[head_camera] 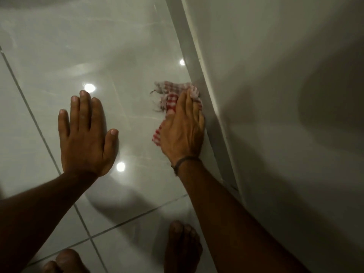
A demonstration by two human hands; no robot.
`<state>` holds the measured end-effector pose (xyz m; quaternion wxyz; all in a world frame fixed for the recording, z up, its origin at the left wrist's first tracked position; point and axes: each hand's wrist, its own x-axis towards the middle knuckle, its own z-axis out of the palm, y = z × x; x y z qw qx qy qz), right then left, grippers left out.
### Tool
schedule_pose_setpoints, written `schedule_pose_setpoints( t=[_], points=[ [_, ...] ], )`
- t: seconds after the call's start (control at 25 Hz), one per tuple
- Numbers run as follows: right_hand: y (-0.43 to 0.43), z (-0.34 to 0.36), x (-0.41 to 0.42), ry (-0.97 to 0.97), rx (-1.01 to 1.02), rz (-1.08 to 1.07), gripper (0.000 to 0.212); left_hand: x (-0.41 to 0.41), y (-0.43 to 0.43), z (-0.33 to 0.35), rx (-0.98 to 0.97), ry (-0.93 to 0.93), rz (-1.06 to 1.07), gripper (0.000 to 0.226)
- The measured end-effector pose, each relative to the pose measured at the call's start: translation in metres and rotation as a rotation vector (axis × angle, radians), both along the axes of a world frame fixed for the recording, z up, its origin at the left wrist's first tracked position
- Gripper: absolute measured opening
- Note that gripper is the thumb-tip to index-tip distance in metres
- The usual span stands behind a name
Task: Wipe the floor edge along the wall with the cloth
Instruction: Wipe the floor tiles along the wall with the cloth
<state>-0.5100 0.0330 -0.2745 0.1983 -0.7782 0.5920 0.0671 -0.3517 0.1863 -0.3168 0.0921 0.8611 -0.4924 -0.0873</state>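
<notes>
A red-and-white checked cloth [171, 93] lies bunched on the glossy floor right against the pale skirting [208, 91] of the wall. My right hand [182, 129] presses down on it, fingers wrapped into the fabric, its outer edge touching the skirting. Part of the cloth pokes out under the palm at the left. My left hand [86, 134] rests flat on the floor tile to the left, fingers spread, holding nothing.
Glossy white floor tiles [98, 46] with grey grout lines reflect ceiling lights. The white wall [275, 95] fills the right side. My two bare feet [183, 247] stand at the bottom, near the wall.
</notes>
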Motion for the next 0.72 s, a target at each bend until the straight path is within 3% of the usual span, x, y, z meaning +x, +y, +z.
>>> schedule_pose_setpoints(
  t=[0.24, 0.36, 0.56, 0.72],
  points=[
    [0.056, 0.014, -0.053, 0.055, 0.162, -0.138, 0.066, 0.0, 0.0, -0.002, 0.0, -0.003, 0.008, 0.082],
    [0.049, 0.014, -0.026, 0.04, 0.097, -0.173, 0.075, -0.001, 0.001, 0.0, -0.001, -0.007, 0.002, 0.081],
    [-0.012, 0.001, 0.018, 0.036, 0.023, -0.028, 0.071, 0.002, -0.005, 0.001, -0.003, -0.007, -0.001, 0.081],
    [0.027, 0.008, -0.023, 0.044, 0.04, -0.06, 0.077, 0.001, 0.001, 0.001, 0.015, 0.006, 0.004, 0.081]
  ],
)
